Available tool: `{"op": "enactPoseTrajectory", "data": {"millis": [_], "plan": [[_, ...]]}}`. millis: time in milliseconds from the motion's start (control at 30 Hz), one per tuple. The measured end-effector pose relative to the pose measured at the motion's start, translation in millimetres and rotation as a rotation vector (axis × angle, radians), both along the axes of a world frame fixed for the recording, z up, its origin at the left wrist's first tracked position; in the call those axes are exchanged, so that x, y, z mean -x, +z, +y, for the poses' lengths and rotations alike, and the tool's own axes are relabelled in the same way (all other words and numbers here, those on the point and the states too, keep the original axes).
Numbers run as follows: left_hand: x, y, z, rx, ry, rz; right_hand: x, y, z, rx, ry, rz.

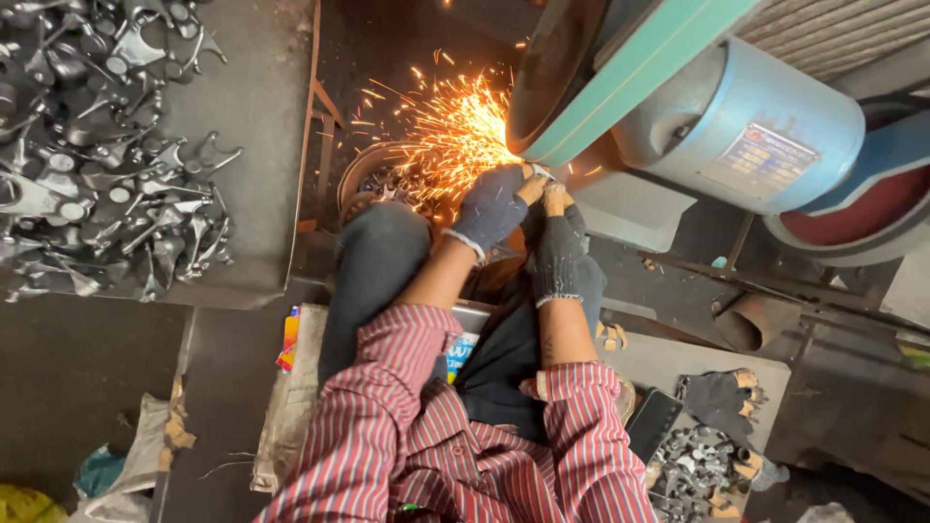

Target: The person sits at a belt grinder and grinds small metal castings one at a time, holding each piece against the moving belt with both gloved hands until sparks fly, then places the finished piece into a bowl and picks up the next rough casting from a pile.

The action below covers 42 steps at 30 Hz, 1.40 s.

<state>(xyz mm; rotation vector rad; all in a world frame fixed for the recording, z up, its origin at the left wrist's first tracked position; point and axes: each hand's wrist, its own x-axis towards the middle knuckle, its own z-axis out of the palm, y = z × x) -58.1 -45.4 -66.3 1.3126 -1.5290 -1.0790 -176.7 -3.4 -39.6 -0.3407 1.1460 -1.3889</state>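
Pressing a small metal part [539, 174] against the belt [620, 82], knit-gloved left hand [491, 205] and right hand [557, 247].

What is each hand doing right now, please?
Left hand: gloved, shut on a small part pressed to the belt, sparks flying.
Right hand: gloved, shut on the same part.

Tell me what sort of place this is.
Most likely a small metal grinding workshop: a motor-driven belt grinder throws sparks where both gloved hands press a small part, and forged metal parts lie heaped on a table.
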Motion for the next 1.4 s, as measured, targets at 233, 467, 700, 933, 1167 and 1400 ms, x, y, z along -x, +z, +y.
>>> {"op": "enactPoseTrajectory", "data": {"millis": [233, 467, 700, 933, 1167, 1400], "plan": [[-55.4, 76.1, 32.9, -0.058, -0.438, -0.534, -23.9, 120.6, 40.7, -0.271, 0.537, 1.142], [-48.7, 86.3, 39.8, -0.131, -0.531, -0.251, 2.0, 125.0, 50.2, 0.118, 0.667, 0.686], [-33.9, -7.9, -1.8, -0.536, -0.473, 0.919, -0.2, 1.4, 6.3, 0.293, 0.532, 0.143], [-43.3, 4.7, -6.3, -0.02, -0.512, 0.447, 5.0, 10.8, -4.6, 0.107, 0.478, 0.278], [-54.8, 95.1, 55.3, 0.372, -0.239, -0.403, 0.9, 83.3, 47.2, -0.017, 0.58, 0.747], [-45.2, 120.5, 80.9, 0.128, -0.316, 0.001, 22.7, 79.7, 60.5, 0.035, 0.741, 0.101]]}}
